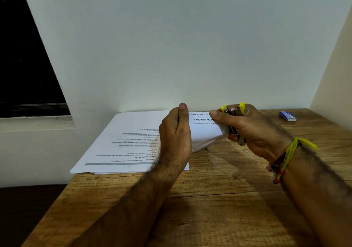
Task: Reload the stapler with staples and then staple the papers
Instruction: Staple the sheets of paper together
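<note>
A stack of printed white papers (pixel 122 142) lies on the wooden table (pixel 219 199) against the wall. My left hand (pixel 176 136) pinches the lifted, folded-over right part of the papers (pixel 204 130), thumb pointing up. My right hand (pixel 253 130) is closed around a small yellow and metal stapler (pixel 235 113), whose jaw sits over the raised paper edge. Most of the stapler is hidden inside my fist. A small blue staple box (pixel 287 116) lies at the far right of the table, apart from both hands.
A white wall (pixel 171 47) rises right behind the table and a side wall (pixel 335 75) closes in on the right. A dark window (pixel 22 66) is at the left. The table's left edge drops off near the papers.
</note>
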